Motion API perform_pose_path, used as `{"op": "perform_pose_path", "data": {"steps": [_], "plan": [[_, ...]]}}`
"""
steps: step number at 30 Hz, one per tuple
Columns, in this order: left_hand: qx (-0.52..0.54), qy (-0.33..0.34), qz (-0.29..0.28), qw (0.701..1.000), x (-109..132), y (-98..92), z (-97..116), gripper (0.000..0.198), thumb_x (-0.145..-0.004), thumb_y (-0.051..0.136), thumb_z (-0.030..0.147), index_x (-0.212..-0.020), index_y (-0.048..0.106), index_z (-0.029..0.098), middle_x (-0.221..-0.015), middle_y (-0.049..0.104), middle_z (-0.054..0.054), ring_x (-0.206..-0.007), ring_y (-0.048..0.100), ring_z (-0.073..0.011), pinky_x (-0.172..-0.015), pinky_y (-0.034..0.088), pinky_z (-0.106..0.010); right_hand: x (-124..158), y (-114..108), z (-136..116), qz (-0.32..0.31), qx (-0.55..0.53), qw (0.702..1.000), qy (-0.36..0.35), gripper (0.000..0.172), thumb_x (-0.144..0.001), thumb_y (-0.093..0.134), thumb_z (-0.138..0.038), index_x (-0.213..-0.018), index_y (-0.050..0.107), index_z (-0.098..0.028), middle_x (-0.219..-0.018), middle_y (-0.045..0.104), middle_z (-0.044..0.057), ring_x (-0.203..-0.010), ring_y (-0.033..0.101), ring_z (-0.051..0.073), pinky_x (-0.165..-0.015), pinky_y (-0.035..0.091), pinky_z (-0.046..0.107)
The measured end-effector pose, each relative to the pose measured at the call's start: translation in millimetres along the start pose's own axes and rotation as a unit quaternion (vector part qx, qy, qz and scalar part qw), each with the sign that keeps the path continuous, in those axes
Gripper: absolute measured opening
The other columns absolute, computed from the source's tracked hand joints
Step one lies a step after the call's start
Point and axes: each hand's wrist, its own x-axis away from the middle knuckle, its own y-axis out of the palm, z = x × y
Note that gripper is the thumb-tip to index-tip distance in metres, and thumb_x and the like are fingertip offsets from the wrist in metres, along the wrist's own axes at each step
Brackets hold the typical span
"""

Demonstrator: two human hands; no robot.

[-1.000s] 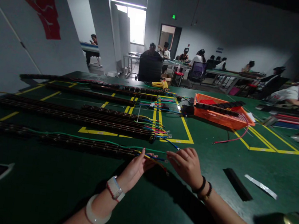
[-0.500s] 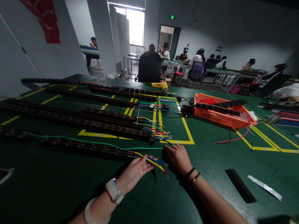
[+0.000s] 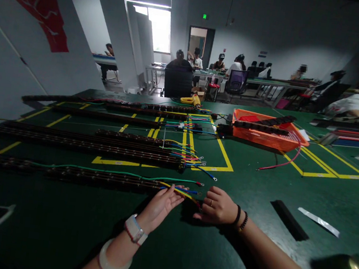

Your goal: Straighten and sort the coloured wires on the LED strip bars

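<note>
Near side of table: one long dark cable bundle (image 3: 104, 179) lying left to right, its wire ends by the person's hands. Left hand (image 3: 164, 204) palm up, fingers extended, thumb against a yellow wire (image 3: 188, 195); a blue wire (image 3: 193, 192) runs just beside. Cannot tell whether the thumb pinches. Right hand (image 3: 218, 206) closed, fingers curled in next to the yellow wire's end; grip on it cannot be made out. Green wire (image 3: 173, 179) stretched along the bundle's far edge, ring lug at its tip, clear of both hands.

Surface: dark green tabletop (image 3: 259, 184), glossy under the light, marked in rectangles with yellow tape (image 3: 225, 151). More dark bundles beyond in rows, ends fanned in several colours. Yellow heat gun (image 3: 191, 100) at far edge. Orange basket (image 3: 260, 139) right of the rows, dark lengths across it, red wire (image 3: 283, 166) trailing onto the table. Right: black strip (image 3: 289, 220) near a pale shiny strip (image 3: 319, 221).

Room: grey walls, dim; red fist-shaped mural (image 3: 53, 25) at left, bright window (image 3: 159, 29), doorway (image 3: 198, 44), lit green sign (image 3: 204, 17). People seated at a long worktable (image 3: 267, 83), black office chair (image 3: 177, 82) in front.
</note>
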Motion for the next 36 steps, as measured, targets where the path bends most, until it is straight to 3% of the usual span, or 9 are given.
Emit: {"op": "perform_pose_path", "data": {"steps": [3, 7, 11, 14, 19, 24, 29, 32, 36], "plan": [[0.002, -0.002, -0.002, 1.0, -0.4, 0.3, 0.2, 0.012, -0.086, 0.054, 0.02, -0.09, 0.062, 0.012, -0.103, 0.068, -0.012, -0.101, 0.063, -0.0209, -0.101, 0.041, -0.041, -3.1, 3.6, -3.3, 0.029, 0.018, 0.999, 0.021, 0.031, -0.086, 0.057, -0.028, -0.057, 0.05, -0.019, -0.051, 0.045, -0.004, -0.052, 0.034, 0.011, -0.057, 0.024, 0.029], [-0.013, -0.013, -0.002, 1.0, -1.0, -0.7, -0.2, 0.018, -0.087, 0.054, 0.025, -0.094, 0.061, 0.011, -0.1, 0.068, -0.013, -0.097, 0.064, -0.0207, -0.101, 0.04, -0.042, -1.6, 7.9, -0.6, 0.079, 0.052, 0.983, 0.155, 0.035, -0.087, 0.054, -0.023, -0.053, 0.045, -0.019, -0.048, 0.043, -0.004, -0.053, 0.032, 0.011, -0.059, 0.024, 0.029], [-0.018, -0.008, 0.002, 1.0, -0.9, -1.6, -1.1, 0.014, -0.087, 0.054, 0.023, -0.089, 0.06, 0.011, -0.095, 0.069, -0.012, -0.095, 0.064, -0.0202, -0.101, 0.041, -0.043, 2.7, 16.7, 8.5, 0.014, 0.056, 0.955, 0.29, 0.037, -0.091, 0.051, -0.029, -0.055, 0.047, -0.018, -0.051, 0.049, -0.001, -0.057, 0.038, 0.013, -0.063, 0.025, 0.029], [-0.022, -0.008, 0.009, 1.0, -0.8, -2.1, -1.3, 0.012, -0.087, 0.054, 0.022, -0.086, 0.059, 0.012, -0.092, 0.068, -0.012, -0.093, 0.064, -0.0201, -0.101, 0.042, -0.043, 6.1, 25.2, 13.7, -0.067, 0.041, 0.941, 0.329, 0.038, -0.092, 0.05, -0.035, -0.057, 0.051, -0.018, -0.055, 0.055, 0.0, -0.061, 0.044, 0.014, -0.064, 0.025, 0.029], [-0.016, -0.011, 0.01, 1.0, -0.8, -2.7, 0.1, 0.011, -0.087, 0.054, 0.021, -0.084, 0.058, 0.011, -0.089, 0.068, -0.011, -0.093, 0.064, -0.0198, -0.102, 0.041, -0.044, 4.5, 33.8, 15.1, -0.128, 0.044, 0.933, 0.333, 0.039, -0.092, 0.048, -0.038, -0.06, 0.057, -0.019, -0.059, 0.061, 0.002, -0.063, 0.049, 0.015, -0.065, 0.024, 0.03], [-0.008, -0.017, 0.007, 1.0, -0.2, -1.7, 1.8, 0.01, -0.087, 0.053, 0.019, -0.084, 0.059, 0.011, -0.09, 0.068, -0.011, -0.093, 0.064, -0.0197, -0.102, 0.041, -0.043, 2.4, 23.5, 11.9, -0.069, 0.042, 0.939, 0.334, 0.043, -0.094, 0.045, -0.036, -0.056, 0.053, -0.018, -0.054, 0.056, 0.001, -0.058, 0.044, 0.013, -0.064, 0.024, 0.03], [-0.004, -0.017, 0.001, 1.0, -0.8, -2.9, 0.5, 0.011, -0.086, 0.054, 0.02, -0.087, 0.06, 0.011, -0.094, 0.068, -0.012, -0.093, 0.065, -0.0195, -0.102, 0.04, -0.042, 4.3, 5.6, 2.6, 0.018, 0.036, 0.986, 0.164, 0.047, -0.091, 0.047, -0.043, -0.051, 0.048, -0.018, -0.049, 0.046, -0.001, -0.055, 0.036, 0.012, -0.061, 0.023, 0.03], [-0.002, -0.009, -0.002, 1.0, -1.8, -4.9, -1.1, 0.01, -0.086, 0.056, 0.02, -0.085, 0.06, 0.011, -0.093, 0.069, -0.012, -0.093, 0.065, -0.0194, -0.101, 0.041, -0.042, 2.4, 3.5, -2.1, -0.001, 0.047, 0.995, 0.089, 0.042, -0.087, 0.053, -0.048, -0.057, 0.052, -0.019, -0.051, 0.047, -0.002, -0.055, 0.036, 0.012, -0.058, 0.02, 0.031], [-0.004, -0.012, -0.002, 1.0, -2.2, -5.1, -1.4, 0.01, -0.085, 0.056, 0.02, -0.086, 0.061, 0.011, -0.095, 0.069, -0.012, -0.095, 0.064, -0.0196, -0.101, 0.04, -0.041, -1.9, 5.9, -5.3, -0.014, 0.051, 0.997, 0.06, 0.026, -0.088, 0.057, -0.036, -0.068, 0.058, -0.02, -0.06, 0.057, -0.002, -0.059, 0.041, 0.011, -0.059, 0.022, 0.03]]}}
